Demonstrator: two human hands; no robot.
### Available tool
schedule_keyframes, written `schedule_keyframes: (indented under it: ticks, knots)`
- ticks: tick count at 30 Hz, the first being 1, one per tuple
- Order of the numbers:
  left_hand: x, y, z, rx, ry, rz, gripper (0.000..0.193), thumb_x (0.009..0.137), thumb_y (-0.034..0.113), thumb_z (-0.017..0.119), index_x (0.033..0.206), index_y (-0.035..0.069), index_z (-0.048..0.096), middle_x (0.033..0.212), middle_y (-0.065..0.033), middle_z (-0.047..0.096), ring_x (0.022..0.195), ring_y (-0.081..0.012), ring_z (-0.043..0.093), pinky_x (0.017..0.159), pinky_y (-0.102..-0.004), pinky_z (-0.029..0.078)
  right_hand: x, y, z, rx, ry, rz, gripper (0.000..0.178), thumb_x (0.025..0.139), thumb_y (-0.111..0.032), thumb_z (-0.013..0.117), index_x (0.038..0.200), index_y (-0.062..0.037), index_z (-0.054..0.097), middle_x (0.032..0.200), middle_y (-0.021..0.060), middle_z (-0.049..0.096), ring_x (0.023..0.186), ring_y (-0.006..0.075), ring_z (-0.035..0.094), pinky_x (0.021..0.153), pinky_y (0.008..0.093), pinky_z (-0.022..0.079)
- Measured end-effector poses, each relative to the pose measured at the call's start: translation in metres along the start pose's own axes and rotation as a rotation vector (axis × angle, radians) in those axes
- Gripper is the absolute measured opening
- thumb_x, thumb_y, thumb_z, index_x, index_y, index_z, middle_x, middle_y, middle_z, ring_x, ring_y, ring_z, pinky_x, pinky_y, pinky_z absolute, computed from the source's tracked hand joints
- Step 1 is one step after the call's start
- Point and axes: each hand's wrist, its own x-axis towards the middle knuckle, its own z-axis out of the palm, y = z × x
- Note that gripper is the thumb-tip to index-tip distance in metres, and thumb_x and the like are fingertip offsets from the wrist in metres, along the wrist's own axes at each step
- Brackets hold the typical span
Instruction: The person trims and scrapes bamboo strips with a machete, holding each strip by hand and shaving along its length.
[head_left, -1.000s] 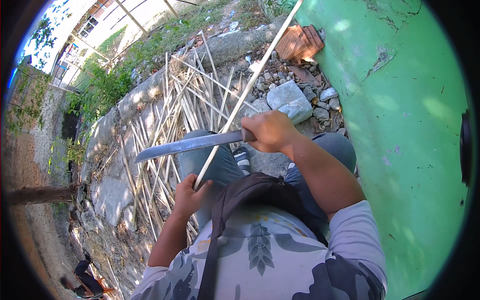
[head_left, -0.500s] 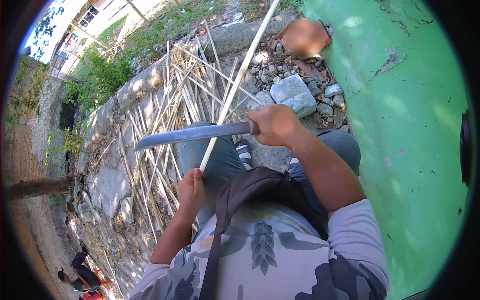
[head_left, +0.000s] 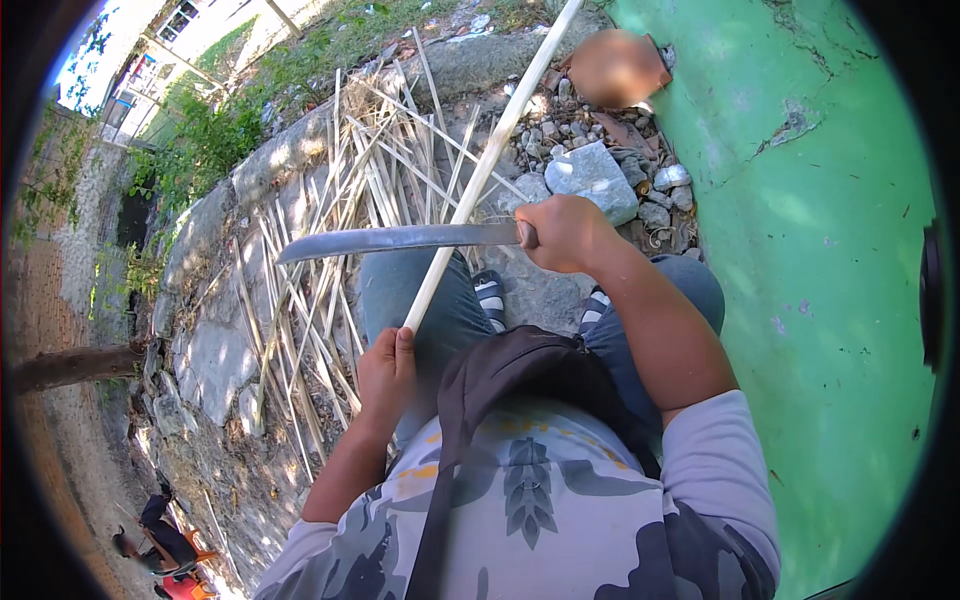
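My left hand (head_left: 388,375) is closed round the lower end of a long pale wooden strip (head_left: 497,137), its thumb lying along the top. The strip slants up and away to the right, past the upper edge of the view. In my right hand (head_left: 572,235) is the brown handle of a machete (head_left: 400,238). Its long grey blade points left and crosses over the strip, a little beyond my left hand. Whether the edge touches the strip I cannot tell. Both hands are above my bent knees.
A heap of pale split strips (head_left: 385,170) covers the stony ground ahead and to the left. A squared stone block (head_left: 593,183) lies among rubble beside a round brown object (head_left: 617,68), blurred. The green wall (head_left: 800,300) stands close on my right. A person (head_left: 165,535) sits far left.
The machete and my right hand have shifted slightly right and, at the blade, upward along the strip. My left hand keeps its hold on the strip's lower end.
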Motion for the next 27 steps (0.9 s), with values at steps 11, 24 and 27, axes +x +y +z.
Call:
schedule_keyframes:
  ticks: [11, 24, 27]
  knots:
    - [-0.001, -0.012, 0.002, -0.069, -0.014, -0.001, 0.043, 0.106, 0.042, 0.054, 0.092, 0.002, 0.065, 0.065, -0.0122, 0.059, 0.056, -0.0225, 0.054, 0.056, -0.0382, 0.044, 0.006, 0.013, 0.017, 0.003, 0.236, -0.050, 0.009, 0.082, -0.023, 0.066, 0.083, -0.0151, 0.067, 0.070, 0.0122, 0.068, 0.068, 0.0362, 0.069, 0.064, 0.0502, 0.054]
    - [0.002, -0.014, -0.022, -0.467, -0.187, -0.205, 0.042, 0.108, 0.039, 0.053, 0.086, 0.005, 0.063, 0.067, 0.0039, 0.052, 0.060, -0.0052, 0.042, 0.053, -0.0265, 0.035, -0.009, 0.010, -0.003, -0.095, 0.275, -0.179, 0.019, 0.068, -0.022, 0.074, 0.083, -0.0142, 0.064, 0.068, 0.0096, 0.066, 0.069, 0.0344, 0.069, 0.063, 0.0481, 0.054]
    - [0.010, -0.027, -0.020, -0.397, -0.159, -0.173, 0.043, 0.110, 0.037, 0.048, 0.085, 0.004, 0.061, 0.068, 0.0026, 0.050, 0.063, -0.0069, 0.043, 0.057, -0.0278, 0.036, -0.009, 0.006, -0.003, -0.036, 0.323, -0.253, 0.019, 0.066, -0.019, 0.074, 0.081, -0.0131, 0.063, 0.067, 0.0098, 0.065, 0.067, 0.0343, 0.068, 0.063, 0.0478, 0.053]
